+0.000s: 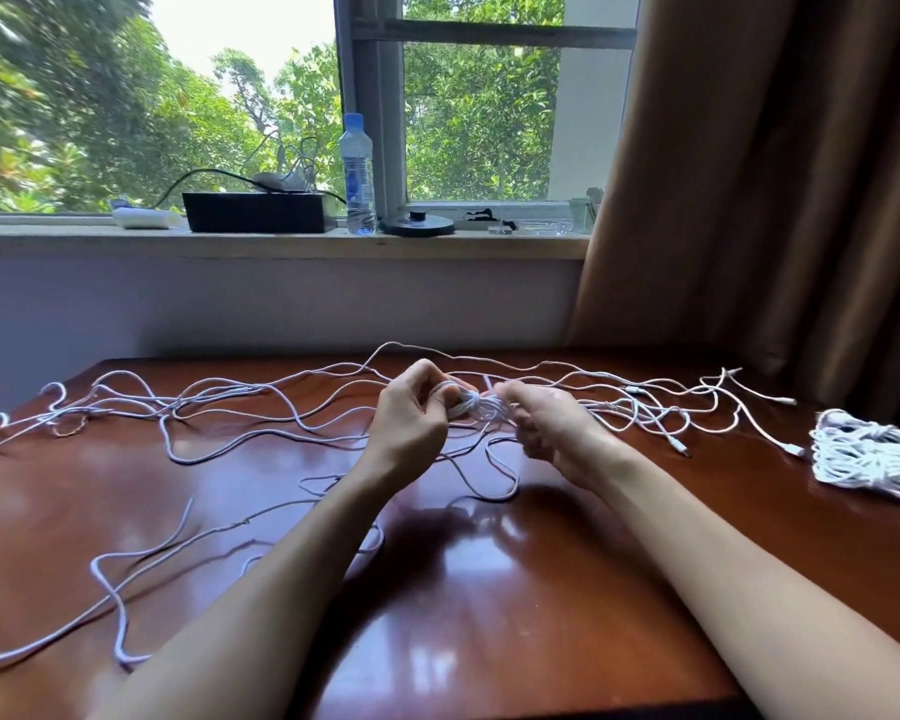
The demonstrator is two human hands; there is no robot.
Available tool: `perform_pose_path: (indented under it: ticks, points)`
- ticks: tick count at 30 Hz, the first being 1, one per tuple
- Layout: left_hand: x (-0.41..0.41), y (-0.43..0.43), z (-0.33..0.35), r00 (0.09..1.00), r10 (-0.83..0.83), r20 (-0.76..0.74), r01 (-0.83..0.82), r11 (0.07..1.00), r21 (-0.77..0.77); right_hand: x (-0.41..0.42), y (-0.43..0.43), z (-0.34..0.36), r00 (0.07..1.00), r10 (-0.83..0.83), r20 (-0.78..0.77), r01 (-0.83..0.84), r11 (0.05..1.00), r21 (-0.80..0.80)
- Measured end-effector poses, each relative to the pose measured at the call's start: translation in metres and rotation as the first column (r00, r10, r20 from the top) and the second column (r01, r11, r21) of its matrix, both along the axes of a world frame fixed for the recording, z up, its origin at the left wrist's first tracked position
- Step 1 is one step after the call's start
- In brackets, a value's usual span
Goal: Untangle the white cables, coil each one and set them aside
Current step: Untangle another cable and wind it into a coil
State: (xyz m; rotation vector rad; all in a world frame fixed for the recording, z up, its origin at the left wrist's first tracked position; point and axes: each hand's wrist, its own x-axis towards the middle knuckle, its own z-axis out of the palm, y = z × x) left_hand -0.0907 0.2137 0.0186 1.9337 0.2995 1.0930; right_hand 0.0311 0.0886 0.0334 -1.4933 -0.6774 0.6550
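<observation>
Head cam, so just the one angle here. Both hands are up in the middle of the frame over a glossy reddish-brown table (489,589). The left hand (411,407) has its fingers curled round a small bundle (476,407) of looped white cord, thumb on top. The right hand (546,428) is just beside it with its fingers bent in, pinching the other side of that same small bundle; it's a bit blurry, so I can't make out exactly which strands it has. The rest of the white cables (230,402) are sprawled loose all over the table, running from the left edge across behind the hands to the right, with a few more strands wandering down into the lower left of the frame and some plug ends showing right of centre. Over at the right edge there's a coiled pile (868,454) of white cord sitting well apart from the hands. Up top, on the windowsill (281,241), there's a water bottle (358,174) standing upright just beside a black box (255,211), and a brown curtain (775,174) fills the upper right.
</observation>
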Motion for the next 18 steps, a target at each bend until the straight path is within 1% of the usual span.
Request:
perform_pose_path:
  ticks: [2,5,9,13,15,18]
  points:
    - [-0.0002,-0.0011,0.0005,1.000,0.009,-0.025,-0.008,1.000,0.018,0.0026,-0.0024,0.0005,0.999,0.009,0.034,-0.009,1.000,0.009]
    - [0.0005,-0.0031,0.0014,0.998,-0.006,-0.057,0.006,1.000,0.008,0.0010,-0.0036,-0.0001,0.999,-0.023,0.041,0.020,0.998,0.063]
    - [-0.0019,-0.0040,0.0039,0.994,-0.006,-0.110,0.007,1.000,0.015,0.0026,0.0026,-0.0019,0.999,-0.048,-0.013,0.050,0.973,0.224]
    - [-0.0037,-0.0015,0.0068,0.988,0.010,-0.156,-0.007,1.000,0.021,0.0053,0.0026,-0.0033,0.995,-0.063,-0.079,0.083,0.957,0.278]
    - [-0.0046,-0.0009,0.0082,0.986,0.010,-0.164,-0.010,1.000,0.002,0.0041,0.0023,-0.0012,0.993,-0.076,-0.088,0.099,0.947,0.304]
    - [-0.0054,-0.0040,0.0101,0.991,-0.020,-0.133,0.009,0.996,-0.085,0.0033,0.0048,0.0005,0.987,-0.120,-0.104,0.148,0.931,0.333]
